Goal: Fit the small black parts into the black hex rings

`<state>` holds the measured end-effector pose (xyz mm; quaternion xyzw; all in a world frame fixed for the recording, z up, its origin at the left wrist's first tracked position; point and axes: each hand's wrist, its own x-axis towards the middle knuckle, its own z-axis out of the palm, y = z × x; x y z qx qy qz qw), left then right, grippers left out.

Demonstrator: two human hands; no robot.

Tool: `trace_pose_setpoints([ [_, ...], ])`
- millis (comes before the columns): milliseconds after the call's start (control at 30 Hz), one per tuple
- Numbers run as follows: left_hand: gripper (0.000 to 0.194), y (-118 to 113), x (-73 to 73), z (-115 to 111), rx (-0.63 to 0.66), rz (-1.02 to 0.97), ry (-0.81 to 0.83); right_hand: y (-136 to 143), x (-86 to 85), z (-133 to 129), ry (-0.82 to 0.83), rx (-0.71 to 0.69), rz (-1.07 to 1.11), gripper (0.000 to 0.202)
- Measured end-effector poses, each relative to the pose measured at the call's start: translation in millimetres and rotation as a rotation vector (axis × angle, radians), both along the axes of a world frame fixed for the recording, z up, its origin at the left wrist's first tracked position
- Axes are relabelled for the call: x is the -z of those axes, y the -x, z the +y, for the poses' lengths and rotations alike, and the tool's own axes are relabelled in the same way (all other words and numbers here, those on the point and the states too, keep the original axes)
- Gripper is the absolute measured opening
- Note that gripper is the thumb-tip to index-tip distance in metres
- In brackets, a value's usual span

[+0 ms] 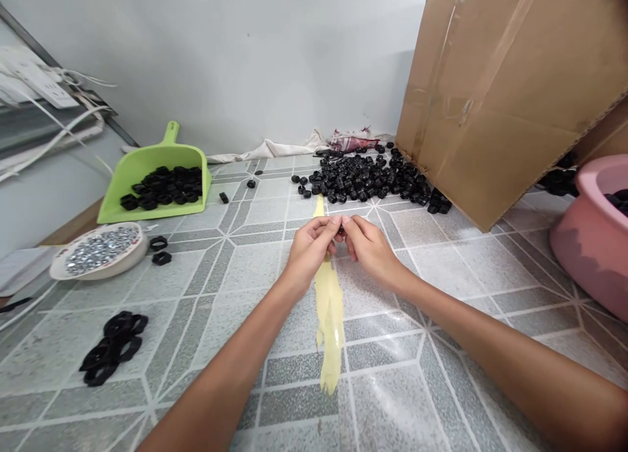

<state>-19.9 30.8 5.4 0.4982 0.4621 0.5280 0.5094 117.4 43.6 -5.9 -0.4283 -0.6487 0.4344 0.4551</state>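
My left hand (312, 244) and my right hand (369, 248) meet over the tiled floor, fingertips and thumbs pinched together. Between them shows a bit of a small black piece (341, 230); the fingers hide most of it. Just beyond the hands spreads a heap of small black plastic pieces (363, 177). To the left, a white bowl (132, 258) holds many small shiny metal parts (101, 248). Two black ring-shaped pieces (161, 258) lie beside the bowl. Nearer to me on the left, several black rings (114, 347) sit clustered together.
A green dustpan (115, 190) full of black rings stands at the back left. On the right are a tilted cardboard box (471, 112) and a pink tub (583, 243). A yellow strip (330, 328) runs along the floor below my hands. Cables and a power strip (42, 79) are at far left.
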Motion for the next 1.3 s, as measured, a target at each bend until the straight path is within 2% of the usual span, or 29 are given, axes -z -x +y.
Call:
trace_pose_setpoints([
  [133, 0.035, -1, 0.7, -1, -0.048, -0.020, -0.006, 1, 0.7, 1, 0.005, -0.016, 0.048, 0.040],
  [367, 0.033, 3, -2.5, 0, 0.026, 0.018, -0.046, -1, 2.5, 4, 0.082, -0.094, 0.089, 0.041],
  [567, 0.028, -19, 5.4, -13, -0.094, 0.094, -0.179, -3, 1.5, 8, 0.243, -0.150, 0.302, 0.040],
  [700, 0.012, -32, 4.0, -34, -0.126, 0.337, -0.307, -5, -1.5, 10, 0.344, -0.128, 0.336, 0.040],
  [767, 0.015, -33, 2.5, -39, -0.132, 0.433, -0.333, -4, -2.0, 9, 0.337, -0.129, 0.322, 0.043],
  [867, 0.015, -30, 2.9, -35, -0.148, 0.361, -0.271, 0, -0.1, 5, 0.273, -0.064, 0.321, 0.049],
  [1033, 0.034, -22, 6.6, -19, -0.155, 0.151, -0.173, 5, 5.5, 4, 0.110, -0.007, 0.231, 0.050],
  [1200, 0.050, -19, 8.0, -13, -0.084, 0.089, -0.122, 3, 5.7, 9, 0.193, -0.036, 0.301, 0.049],
  [1300, 0.051, -17, 11.6, -13, -0.097, 0.155, -0.131, 0, 2.5, 12, 0.256, -0.105, 0.339, 0.048],
])
